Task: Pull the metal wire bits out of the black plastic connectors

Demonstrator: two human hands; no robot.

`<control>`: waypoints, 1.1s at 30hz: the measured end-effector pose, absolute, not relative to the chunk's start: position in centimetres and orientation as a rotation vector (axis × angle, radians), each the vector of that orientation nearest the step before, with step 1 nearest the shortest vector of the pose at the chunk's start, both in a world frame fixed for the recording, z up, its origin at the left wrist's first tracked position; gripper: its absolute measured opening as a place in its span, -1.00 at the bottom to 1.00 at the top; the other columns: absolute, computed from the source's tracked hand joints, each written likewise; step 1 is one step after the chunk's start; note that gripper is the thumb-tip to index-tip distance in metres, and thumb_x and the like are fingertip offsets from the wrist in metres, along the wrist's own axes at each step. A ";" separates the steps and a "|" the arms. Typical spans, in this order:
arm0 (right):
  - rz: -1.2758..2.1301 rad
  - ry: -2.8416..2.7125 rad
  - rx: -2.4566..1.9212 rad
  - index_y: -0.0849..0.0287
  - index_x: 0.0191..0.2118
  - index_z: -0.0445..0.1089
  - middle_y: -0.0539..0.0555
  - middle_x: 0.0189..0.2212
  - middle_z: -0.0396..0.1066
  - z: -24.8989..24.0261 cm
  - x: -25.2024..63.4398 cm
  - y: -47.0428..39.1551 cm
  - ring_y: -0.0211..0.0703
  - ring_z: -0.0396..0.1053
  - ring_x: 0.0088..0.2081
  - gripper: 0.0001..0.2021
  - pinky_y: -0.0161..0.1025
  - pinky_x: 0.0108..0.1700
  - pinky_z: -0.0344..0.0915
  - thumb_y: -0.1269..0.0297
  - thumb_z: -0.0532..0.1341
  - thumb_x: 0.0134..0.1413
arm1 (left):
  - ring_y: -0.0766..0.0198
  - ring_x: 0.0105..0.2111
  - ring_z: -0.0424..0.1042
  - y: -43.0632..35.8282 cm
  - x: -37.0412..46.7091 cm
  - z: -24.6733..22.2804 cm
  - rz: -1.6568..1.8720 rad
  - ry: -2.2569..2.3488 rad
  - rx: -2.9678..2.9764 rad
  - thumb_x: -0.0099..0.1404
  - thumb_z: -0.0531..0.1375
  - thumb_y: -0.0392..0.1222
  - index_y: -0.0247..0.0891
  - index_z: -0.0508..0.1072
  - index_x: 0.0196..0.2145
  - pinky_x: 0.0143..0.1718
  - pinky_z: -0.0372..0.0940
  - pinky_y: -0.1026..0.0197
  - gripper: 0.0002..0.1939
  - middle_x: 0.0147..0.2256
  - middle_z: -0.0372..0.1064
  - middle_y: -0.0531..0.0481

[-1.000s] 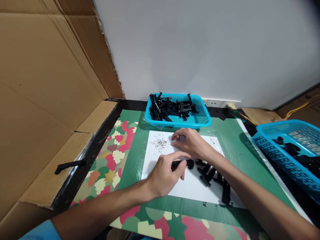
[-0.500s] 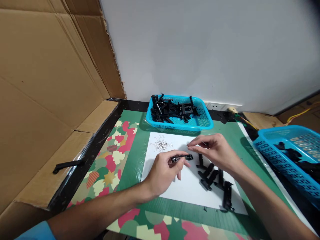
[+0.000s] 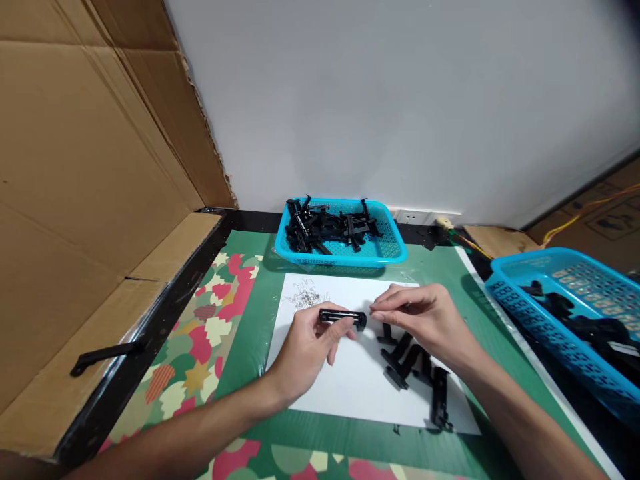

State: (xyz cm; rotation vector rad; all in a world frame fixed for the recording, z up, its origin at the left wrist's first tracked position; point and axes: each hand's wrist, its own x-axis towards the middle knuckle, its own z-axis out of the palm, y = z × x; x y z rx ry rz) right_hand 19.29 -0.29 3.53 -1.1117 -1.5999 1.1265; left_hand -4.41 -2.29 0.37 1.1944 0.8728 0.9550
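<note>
My left hand (image 3: 305, 350) is closed on a long black plastic part (image 3: 343, 317), held level above the white sheet (image 3: 345, 393) with its grooved side showing. To the right of that part's end, my right hand (image 3: 420, 313) pinches thumb and fingertips together; whatever is between them is too small to make out. A pile of tiny thin metal pieces (image 3: 307, 297) lies at the sheet's far left. Several similar black parts (image 3: 400, 360) rest on the sheet below my right hand, with one more (image 3: 440, 400) nearer its right edge.
At the back stands a blue basket (image 3: 340, 260) with many black parts. A second blue basket (image 3: 530, 313) at the right also holds black parts. One black piece (image 3: 107, 355) lies on the cardboard (image 3: 80, 407) at left. A plug (image 3: 443, 223) sits by the wall.
The view has shifted slightly. My left hand has turned the black part so its grooved side shows more, and my right fingertips are now level with its end.
</note>
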 end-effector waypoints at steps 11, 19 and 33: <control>1.085 -1.660 -1.234 0.11 -0.38 0.69 0.13 -0.40 0.63 3.6 17.9 -1.1 -0.11 0.48 -0.39 -0.80 -0.20 -0.37 0.35 0.09 0.50 0.12 | 0.45 -0.65 0.35 -2.3 -4.4 0.8 0.943 0.980 1.099 0.46 0.24 0.20 -0.36 0.57 0.15 -0.70 0.11 0.38 -0.42 -0.19 0.61 -0.22; 1.121 -1.595 -1.124 0.08 -0.36 0.71 0.12 -0.38 0.64 3.4 17.5 -1.2 -0.10 0.52 -0.35 -0.87 -0.20 -0.32 0.37 0.17 0.53 0.10 | 0.38 -0.60 0.42 -2.2 -4.5 0.5 0.968 0.966 1.143 0.36 0.37 0.13 -0.38 0.62 0.04 -0.65 0.21 0.37 -0.48 -0.31 0.61 -0.17; 1.208 -1.525 -1.014 0.12 -0.36 0.71 0.16 -0.36 0.64 3.6 18.3 -0.9 -0.10 0.52 -0.35 -0.81 -0.21 -0.34 0.42 0.11 0.56 0.04 | 0.19 -0.29 0.55 -1.8 -5.3 1.2 0.968 0.962 1.335 0.38 0.34 0.09 -0.34 0.68 -0.22 -0.35 0.42 0.24 -0.62 -0.08 0.59 -0.25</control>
